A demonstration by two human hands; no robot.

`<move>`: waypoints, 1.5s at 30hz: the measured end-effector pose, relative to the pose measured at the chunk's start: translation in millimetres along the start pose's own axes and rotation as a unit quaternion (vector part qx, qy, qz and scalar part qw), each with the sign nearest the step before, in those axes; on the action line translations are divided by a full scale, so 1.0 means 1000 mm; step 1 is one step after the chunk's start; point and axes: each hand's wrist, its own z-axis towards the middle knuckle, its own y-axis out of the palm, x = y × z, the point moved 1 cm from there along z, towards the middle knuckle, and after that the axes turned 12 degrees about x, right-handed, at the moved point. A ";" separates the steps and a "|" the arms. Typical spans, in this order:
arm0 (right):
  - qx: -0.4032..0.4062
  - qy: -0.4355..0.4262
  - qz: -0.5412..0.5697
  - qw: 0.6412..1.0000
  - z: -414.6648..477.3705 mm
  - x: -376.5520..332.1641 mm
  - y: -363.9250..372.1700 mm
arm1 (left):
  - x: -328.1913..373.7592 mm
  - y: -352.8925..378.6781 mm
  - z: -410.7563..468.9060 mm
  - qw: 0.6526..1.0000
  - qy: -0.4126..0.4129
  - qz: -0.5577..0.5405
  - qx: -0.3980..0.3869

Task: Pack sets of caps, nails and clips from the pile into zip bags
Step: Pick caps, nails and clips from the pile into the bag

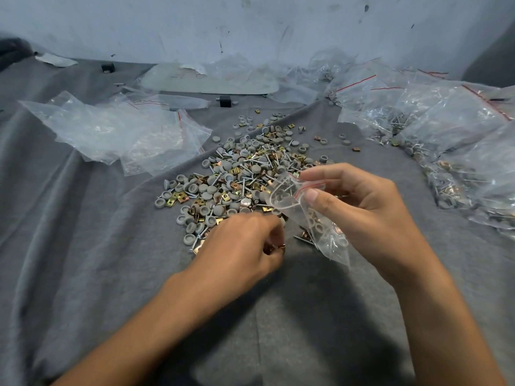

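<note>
A pile [239, 174] of grey caps, silver nails and brass clips lies on the grey cloth in the middle. My right hand [359, 210] pinches the red-striped mouth of a small zip bag [306, 218], which hangs open toward the pile and holds a few caps, nails and clips. At the pile's near edge, my left hand [245, 246] has its fingers curled around brass clips [274, 247], just left of the bag.
Empty zip bags [122, 132] lie heaped at the left. Filled bags [434, 129] are stacked along the right side. A flat grey panel [209, 79] and small black blocks sit near the back wall. Wrinkled grey cloth [83, 246] covers the whole surface.
</note>
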 end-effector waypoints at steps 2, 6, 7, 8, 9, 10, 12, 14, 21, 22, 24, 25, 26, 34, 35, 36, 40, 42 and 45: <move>0.001 -0.001 0.001 1.000 0.000 0.000 0.000 | 0.001 0.001 -0.001 1.000 0.025 -0.016 0.003; 0.000 -0.002 -0.001 1.000 0.000 0.000 -0.001 | 0.005 0.003 -0.005 0.997 0.060 -0.040 0.008; -0.001 -0.001 -0.003 1.000 0.000 0.000 -0.002 | 0.005 0.002 -0.005 0.997 0.057 -0.047 0.010; -0.001 0.000 -0.005 1.000 0.000 0.000 -0.003 | 0.004 -0.001 -0.004 0.997 0.049 -0.056 0.019; 0.000 0.001 -0.005 1.000 0.000 0.000 -0.003 | 0.001 -0.006 -0.002 0.997 0.034 -0.069 0.034; 0.000 0.003 -0.005 1.000 0.000 -0.001 -0.004 | -0.003 -0.013 0.000 0.995 0.013 -0.084 0.053; -0.003 0.007 -0.009 1.000 0.000 -0.001 -0.005 | -0.015 -0.027 0.006 0.988 -0.033 -0.121 0.086; -0.012 0.009 -0.013 1.000 -0.001 -0.002 -0.004 | -0.026 -0.041 0.008 0.976 -0.072 -0.177 0.101; -0.061 0.006 -0.042 0.997 -0.005 -0.003 0.006 | -0.030 -0.053 0.010 0.934 -0.123 -0.312 0.124; -0.072 0.002 -0.051 0.996 -0.005 -0.002 0.007 | -0.028 -0.051 0.010 0.931 -0.123 -0.323 0.118; -0.089 -0.006 -0.072 0.993 -0.005 -0.001 0.010 | -0.025 -0.045 0.009 0.930 -0.116 -0.332 0.103; -0.094 -0.010 -0.082 0.992 -0.006 -0.001 0.012 | -0.023 -0.043 0.008 0.934 -0.109 -0.328 0.094; -0.097 -0.015 -0.090 0.991 -0.006 0.000 0.013 | -0.021 -0.041 0.007 0.938 -0.102 -0.320 0.085; -0.094 -0.019 -0.094 0.991 -0.006 -0.001 0.013 | -0.016 -0.038 0.006 0.932 -0.093 -0.334 0.103; -0.088 -0.017 -0.087 0.992 -0.006 -0.001 0.012 | -0.017 -0.040 0.007 0.934 -0.098 -0.323 0.114; -0.080 -0.016 -0.078 0.994 -0.005 -0.002 0.011 | -0.020 -0.043 0.009 0.937 -0.104 -0.307 0.131; -0.031 -0.005 -0.041 0.999 -0.003 -0.001 0.004 | -0.048 -0.074 0.014 0.936 -0.135 -0.268 0.186; -0.015 -0.001 -0.022 1.000 -0.002 -0.001 0.001 | -0.062 -0.086 0.013 0.953 -0.145 -0.211 0.161; -0.009 0.005 -0.011 1.000 -0.001 -0.001 0.000 | -0.071 -0.091 0.008 0.981 -0.142 -0.126 0.047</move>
